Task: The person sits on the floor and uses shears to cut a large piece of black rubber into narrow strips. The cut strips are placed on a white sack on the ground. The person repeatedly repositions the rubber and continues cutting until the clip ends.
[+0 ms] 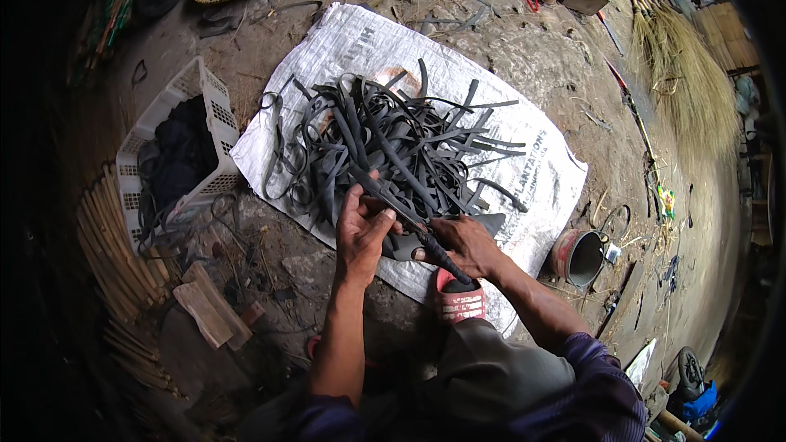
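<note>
Head camera: above a white sack [565, 173], the left hand [360, 231] pinched a black strip [395, 198] while the right hand [467, 244] curled beside a wrapped handle [443, 259], its grip unclear. Trimming seemed underway; the next move likely called for steady tension.

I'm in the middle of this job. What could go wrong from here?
1. The left hand grips a long dark piece in line with the dark wrapped handle. If it has a sharp edge, which I can't confirm, a slip might cut the fingers.
2. The handle's lower end sits at the red slipper, so a jerk could jab the foot.
3. Black strips lie tangled on the white sack near both hands; one might snag.
</note>
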### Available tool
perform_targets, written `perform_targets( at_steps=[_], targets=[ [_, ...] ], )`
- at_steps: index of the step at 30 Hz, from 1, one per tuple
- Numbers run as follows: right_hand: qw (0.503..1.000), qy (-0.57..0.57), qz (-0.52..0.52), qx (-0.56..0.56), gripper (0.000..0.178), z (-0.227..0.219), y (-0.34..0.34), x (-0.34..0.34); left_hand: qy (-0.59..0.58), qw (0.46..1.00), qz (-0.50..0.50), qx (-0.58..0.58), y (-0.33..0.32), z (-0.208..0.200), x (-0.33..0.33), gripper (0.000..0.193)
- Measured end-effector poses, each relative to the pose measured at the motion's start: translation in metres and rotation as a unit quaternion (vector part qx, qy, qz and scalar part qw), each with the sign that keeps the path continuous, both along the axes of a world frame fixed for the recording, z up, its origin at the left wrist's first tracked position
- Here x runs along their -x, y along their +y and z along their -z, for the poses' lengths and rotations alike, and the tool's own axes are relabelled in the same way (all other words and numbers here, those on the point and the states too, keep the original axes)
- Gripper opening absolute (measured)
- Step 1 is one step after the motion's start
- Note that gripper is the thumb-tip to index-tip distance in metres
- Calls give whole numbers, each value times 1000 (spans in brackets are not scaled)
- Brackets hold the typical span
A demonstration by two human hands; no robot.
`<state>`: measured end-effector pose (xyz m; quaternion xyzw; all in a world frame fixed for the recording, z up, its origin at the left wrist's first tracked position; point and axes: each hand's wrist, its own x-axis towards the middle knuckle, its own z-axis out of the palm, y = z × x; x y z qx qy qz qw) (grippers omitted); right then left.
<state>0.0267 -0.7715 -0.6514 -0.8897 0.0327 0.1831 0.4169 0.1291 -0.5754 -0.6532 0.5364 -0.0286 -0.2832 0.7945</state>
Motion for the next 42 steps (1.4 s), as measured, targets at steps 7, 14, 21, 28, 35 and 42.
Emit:
perform_targets(
  at_steps=[7,14,21,28,35,42],
  targets=[
    [999,-48,16,-1,70,7,3,6,3,1000,-10,3,1,2,-5,61],
    [1000,-16,13,5,71,13,-1,7,7,1000,-8,-8,0,-1,-4,61],
    [998,-52,13,26,71,19,3,6,1,999,32,-14,-3,-5,-1,61],
    [1000,-8,-7,11,76,17,-2,7,17,999,-28,3,1,3,-6,61],
    [999,-49,2,20,72,15,0,3,17,1000,18,-12,0,6,1,58],
    [996,-82,-7,40,65,22,0,11,27,999,-16,-5,0,3,-5,56]
  ],
)
